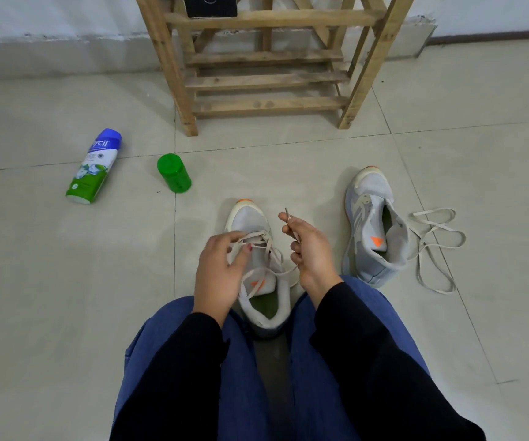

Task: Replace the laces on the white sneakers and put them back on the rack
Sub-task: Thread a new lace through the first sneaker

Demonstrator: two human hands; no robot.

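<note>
Between knees [193,361], before the rack [269,81]: sneaker [253,224], left hand [218,272] pinching its lace [268,246] taut, right hand [307,253] gripping the free end, raised for threading; second sneaker [368,198] right of the rack, mostly unlaced.

Pale tiled floor [50,281], grout lines visible. Wooden shoe rack [269,79] stands on it top centre, against the wall. Blue/green bottle [93,168] lies on its side at left, green cap [174,173] just right of it, apart from the bottle. One white sneaker [247,218] at centre, toe pointing up-frame, heel between the person's knees. Second sneaker [369,224] at right, upright, toe up-frame. Loose lace [428,231] in loops on the tiles just right of it, touching its side
</note>
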